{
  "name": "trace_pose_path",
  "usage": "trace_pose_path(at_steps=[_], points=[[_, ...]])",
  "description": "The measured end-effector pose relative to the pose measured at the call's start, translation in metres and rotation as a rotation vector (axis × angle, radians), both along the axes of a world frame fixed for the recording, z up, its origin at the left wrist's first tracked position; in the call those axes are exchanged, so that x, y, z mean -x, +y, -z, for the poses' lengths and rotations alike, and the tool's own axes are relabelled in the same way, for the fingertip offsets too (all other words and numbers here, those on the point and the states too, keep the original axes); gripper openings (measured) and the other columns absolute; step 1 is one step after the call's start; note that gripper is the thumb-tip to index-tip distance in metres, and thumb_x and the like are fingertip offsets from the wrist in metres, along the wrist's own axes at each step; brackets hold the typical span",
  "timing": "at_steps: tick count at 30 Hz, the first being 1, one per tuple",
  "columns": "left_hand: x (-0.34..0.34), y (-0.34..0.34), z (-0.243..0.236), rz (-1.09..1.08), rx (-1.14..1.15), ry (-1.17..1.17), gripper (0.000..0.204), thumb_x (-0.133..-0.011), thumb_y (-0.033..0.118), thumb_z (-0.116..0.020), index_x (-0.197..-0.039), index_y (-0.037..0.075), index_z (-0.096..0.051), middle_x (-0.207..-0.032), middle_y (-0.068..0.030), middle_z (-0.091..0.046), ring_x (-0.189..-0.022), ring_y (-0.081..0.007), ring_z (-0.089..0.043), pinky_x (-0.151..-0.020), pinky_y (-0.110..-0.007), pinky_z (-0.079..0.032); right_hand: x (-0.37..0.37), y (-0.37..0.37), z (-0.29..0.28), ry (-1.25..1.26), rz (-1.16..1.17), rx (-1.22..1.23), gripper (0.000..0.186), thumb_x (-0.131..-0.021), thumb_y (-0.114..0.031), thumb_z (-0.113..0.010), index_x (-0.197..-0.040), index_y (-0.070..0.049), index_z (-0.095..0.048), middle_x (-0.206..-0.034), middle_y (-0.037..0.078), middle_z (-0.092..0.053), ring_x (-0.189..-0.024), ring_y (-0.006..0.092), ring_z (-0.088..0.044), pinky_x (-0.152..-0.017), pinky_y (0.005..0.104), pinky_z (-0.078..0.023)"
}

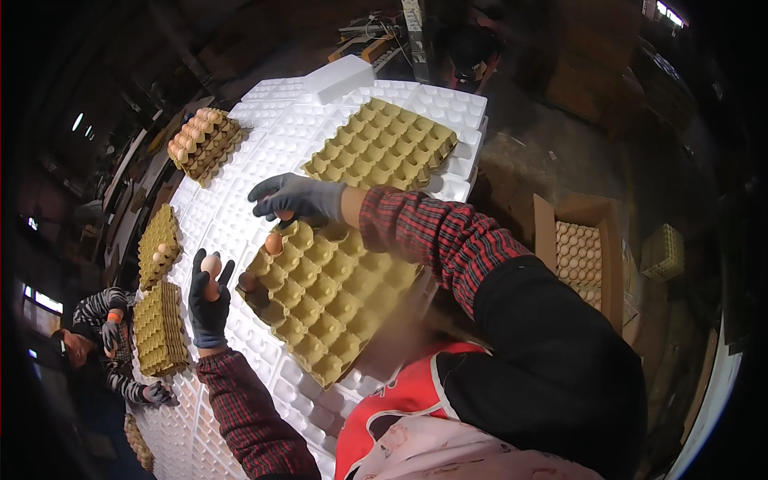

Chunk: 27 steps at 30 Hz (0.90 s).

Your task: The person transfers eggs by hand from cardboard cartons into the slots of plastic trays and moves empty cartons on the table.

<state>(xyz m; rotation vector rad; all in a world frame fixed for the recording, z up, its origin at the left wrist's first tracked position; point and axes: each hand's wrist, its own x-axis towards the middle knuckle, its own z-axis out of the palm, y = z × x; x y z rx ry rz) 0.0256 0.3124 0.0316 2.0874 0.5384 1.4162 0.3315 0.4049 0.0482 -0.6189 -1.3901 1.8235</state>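
Note:
My left hand (210,308), in a grey glove, is closed around light brown eggs (211,266) at the left of the nearer tray; two of them show between the thumb and fingers. Over the far left corner of that pulp egg tray (324,280) is my gloved right hand (300,198), its fingers curled down on an egg (284,214) that is mostly hidden. A browner egg (274,243) sits in a cup just below this hand. Another egg (249,281) lies in shadow at the tray's left edge. Most cups of this yellowish tray hold nothing.
White foam egg trays (260,148) cover the table, with a foam block (339,78) at the far end. Another pulp tray (382,144) lies beyond my right arm. Stacked trays with eggs (200,144) line the left edge, near a co-worker (112,336). A carton of eggs (579,252) stands right.

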Motion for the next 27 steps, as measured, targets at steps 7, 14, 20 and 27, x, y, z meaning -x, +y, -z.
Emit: trace_pose_path(at_steps=[7, 14, 20, 27], points=[[-0.026, 0.008, -0.007, -0.862, 0.132, 1.123, 0.042, -0.069, 0.021, -0.087, -0.108, 0.009, -0.075, -0.118, -0.0116, -0.064, -0.099, -0.0317, -0.067, -0.087, -0.037, -0.052, 0.074, 0.000, 0.002, -1.532, -0.020, -1.158, 0.049, -0.075, -0.037, -0.081, -0.116, -0.012, -0.071, -0.123, 0.010, -0.064, -0.115, 0.0263, -0.060, -0.078, 0.0520, -0.054], [-0.026, -0.005, -0.005, -0.920, 0.287, 1.223, 0.023, -0.082, 0.029, -0.075, -0.102, 0.018, -0.076, -0.114, -0.0116, -0.063, -0.101, -0.0333, -0.066, -0.086, -0.041, -0.053, 0.081, -0.012, 0.003, -1.507, -0.082, -1.125, 0.042, -0.080, -0.035, -0.074, -0.114, -0.011, -0.071, -0.130, 0.014, -0.056, -0.110, 0.0324, -0.063, -0.092, 0.0411, -0.053], [0.013, -0.013, 0.011, -0.771, 0.104, 0.608, 0.033, -0.079, 0.025, -0.081, -0.099, 0.000, -0.070, -0.097, -0.0092, -0.068, -0.088, -0.0232, -0.065, -0.073, -0.035, -0.053, 0.062, -0.018, 0.017, -1.287, 0.127, -1.170, 0.038, -0.080, -0.038, -0.072, -0.110, -0.014, -0.075, -0.126, 0.018, -0.062, -0.100, 0.0333, -0.066, -0.089, 0.0443, -0.050], [0.063, -0.077, 0.064, -0.495, 0.079, 0.207, 0.060, -0.100, 0.035, -0.061, -0.146, 0.005, -0.037, -0.136, -0.0114, -0.048, -0.116, -0.0246, -0.056, -0.103, -0.046, -0.050, 0.085, -0.015, 0.030, -1.430, 0.234, -1.205, 0.034, -0.077, -0.023, -0.071, -0.106, -0.005, -0.075, -0.117, 0.014, -0.067, -0.093, 0.0285, -0.067, -0.065, 0.0466, -0.054]])
